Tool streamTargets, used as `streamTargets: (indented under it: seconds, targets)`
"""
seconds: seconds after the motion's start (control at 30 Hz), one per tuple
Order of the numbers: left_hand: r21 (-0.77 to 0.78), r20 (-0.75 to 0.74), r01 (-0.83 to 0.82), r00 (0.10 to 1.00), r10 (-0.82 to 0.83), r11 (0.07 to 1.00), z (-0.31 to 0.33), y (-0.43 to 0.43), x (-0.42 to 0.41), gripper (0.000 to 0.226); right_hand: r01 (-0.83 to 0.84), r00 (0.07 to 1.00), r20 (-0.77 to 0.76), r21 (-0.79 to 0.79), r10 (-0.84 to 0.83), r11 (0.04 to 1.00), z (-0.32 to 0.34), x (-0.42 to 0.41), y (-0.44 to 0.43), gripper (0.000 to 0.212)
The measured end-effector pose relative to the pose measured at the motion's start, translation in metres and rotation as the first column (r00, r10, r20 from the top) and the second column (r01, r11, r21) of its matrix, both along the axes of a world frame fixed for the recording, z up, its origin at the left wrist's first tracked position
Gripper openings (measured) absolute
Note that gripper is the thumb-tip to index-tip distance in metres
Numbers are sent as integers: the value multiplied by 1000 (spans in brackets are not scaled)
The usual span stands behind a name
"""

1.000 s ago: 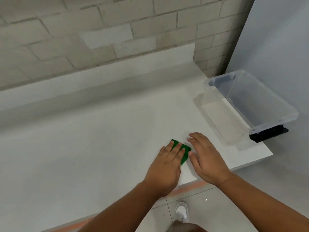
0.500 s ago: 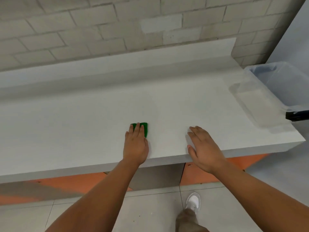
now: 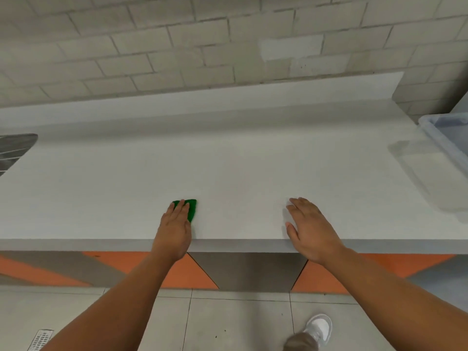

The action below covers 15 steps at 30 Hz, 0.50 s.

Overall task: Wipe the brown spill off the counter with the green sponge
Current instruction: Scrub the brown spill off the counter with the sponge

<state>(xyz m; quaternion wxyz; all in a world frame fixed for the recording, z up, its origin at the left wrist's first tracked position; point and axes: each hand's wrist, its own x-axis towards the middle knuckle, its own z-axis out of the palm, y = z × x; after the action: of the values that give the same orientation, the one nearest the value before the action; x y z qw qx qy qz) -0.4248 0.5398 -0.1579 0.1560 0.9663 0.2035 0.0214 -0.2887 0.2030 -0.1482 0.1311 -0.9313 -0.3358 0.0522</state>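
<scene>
The green sponge (image 3: 191, 208) is a thin, flat, bright pad lying near the front edge of the counter (image 3: 240, 171), half covered by the left hand (image 3: 174, 228), whose straight fingers press on it without curling round. The right hand (image 3: 310, 228) rests flat and relaxed on the top well to the sponge's right, holding nothing. The counter is smooth, matte pale grey with a squared lip, backed by rough pale brick (image 3: 177, 46), a clear plastic bin (image 3: 442, 141) at its right end.

Soft, even, fairly bright light, with a faint shadow left of the right hand (image 3: 311, 229). Wide-angle distortion bows the counter (image 3: 228, 168) and brick wall (image 3: 177, 46) toward the frame's edges.
</scene>
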Motion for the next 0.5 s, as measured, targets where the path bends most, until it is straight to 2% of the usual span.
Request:
streamTargets:
  seconds: [0.07, 0.13, 0.33, 0.4, 0.5]
  targets:
    - [28, -16, -81, 997, 81, 996, 1, 0, 6, 53, 3, 1000, -1, 4, -3, 1000, 1, 3, 1, 68]
    - [43, -18, -94, 995, 94, 995, 1, -20, 19, 55, 8, 1000, 4, 6, -8, 1000, 2, 7, 0, 60]
    - [59, -52, 222, 974, -219, 973, 3, -122, 57, 64, 2, 1000, 22, 39, -3, 999, 6, 18, -16, 53]
    - [56, -73, 313, 948, -309, 948, 2, -150, 69, 64, 23, 999, 31, 92, -26, 995, 8, 23, -26, 48]
    - [0, -48, 474, 880, -473, 881, 2, -187, 83, 76, 37, 998, 35, 144, -42, 989, 10, 30, -39, 40]
